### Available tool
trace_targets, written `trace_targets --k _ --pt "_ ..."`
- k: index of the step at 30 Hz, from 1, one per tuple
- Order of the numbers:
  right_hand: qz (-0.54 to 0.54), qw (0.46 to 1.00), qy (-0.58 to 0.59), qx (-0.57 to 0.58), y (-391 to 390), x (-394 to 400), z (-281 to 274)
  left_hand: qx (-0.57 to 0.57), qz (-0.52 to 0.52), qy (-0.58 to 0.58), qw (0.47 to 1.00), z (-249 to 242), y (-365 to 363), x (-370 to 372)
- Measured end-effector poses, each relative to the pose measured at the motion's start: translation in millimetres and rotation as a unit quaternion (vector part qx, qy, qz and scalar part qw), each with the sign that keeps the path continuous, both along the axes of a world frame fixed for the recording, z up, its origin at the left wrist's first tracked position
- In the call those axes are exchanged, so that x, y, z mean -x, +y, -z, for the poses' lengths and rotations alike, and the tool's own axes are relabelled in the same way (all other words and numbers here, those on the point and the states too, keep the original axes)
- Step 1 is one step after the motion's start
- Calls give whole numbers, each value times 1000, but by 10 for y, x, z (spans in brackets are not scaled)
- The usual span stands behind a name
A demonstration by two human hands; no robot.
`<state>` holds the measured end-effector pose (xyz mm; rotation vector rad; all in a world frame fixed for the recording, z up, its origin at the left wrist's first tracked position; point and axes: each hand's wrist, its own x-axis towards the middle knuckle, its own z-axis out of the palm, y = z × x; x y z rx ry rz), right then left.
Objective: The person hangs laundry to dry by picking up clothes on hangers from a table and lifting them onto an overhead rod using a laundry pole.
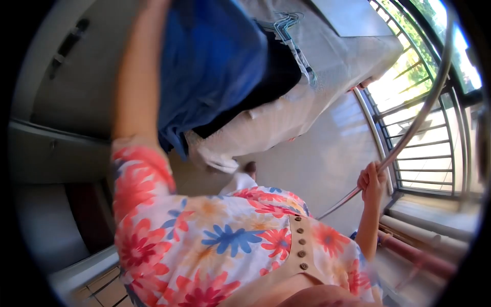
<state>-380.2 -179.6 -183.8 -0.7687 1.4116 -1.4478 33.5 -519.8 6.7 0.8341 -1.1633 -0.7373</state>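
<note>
My right hand is wrapped around a long, thin, shiny pole, which slants from the upper right down beside my body. At the upper left my left forearm reaches up past the frame's top edge, so the hand itself is out of sight. Right beside that forearm is a blue cloth or garment, slightly blurred; what supports it is hidden. A black garment lies partly under the blue one. Several wire hangers rest by the black garment.
A pale cloth drapes over a bed or table ahead. A barred window stands on the right, with rolled tubes below it. On the left is a grey cabinet with a dark handle. Grey floor shows between.
</note>
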Motion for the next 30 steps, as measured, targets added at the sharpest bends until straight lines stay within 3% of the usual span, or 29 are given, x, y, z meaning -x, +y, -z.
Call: trace_targets --k 2,4,6,12,15,22,27,30 --pt "-38 999 -18 14 -23 125 65 61 -87 -17 994 -485 620 -409" --pt "-76 997 -28 16 -5 153 39 -30 -136 -92 986 -930 1402 -734" --pt "-109 993 -44 15 45 205 122 11 -145 -125 981 -1182 1940 -897" --pt "-225 974 -39 4 604 260 30 119 -169 -202 957 -1748 3455 -1105" --pt "-273 961 -40 -4 896 224 -43 105 -165 -203 959 -1751 3896 -924" --pt "-357 933 32 13 1394 302 155 1 -58 -152 987 -1541 4223 79" --pt "-386 917 80 -64 1694 307 248 -79 -27 -128 988 -1277 4052 653" --pt "-388 911 110 -84 1863 295 221 -66 233 -272 931 -1251 3832 247"
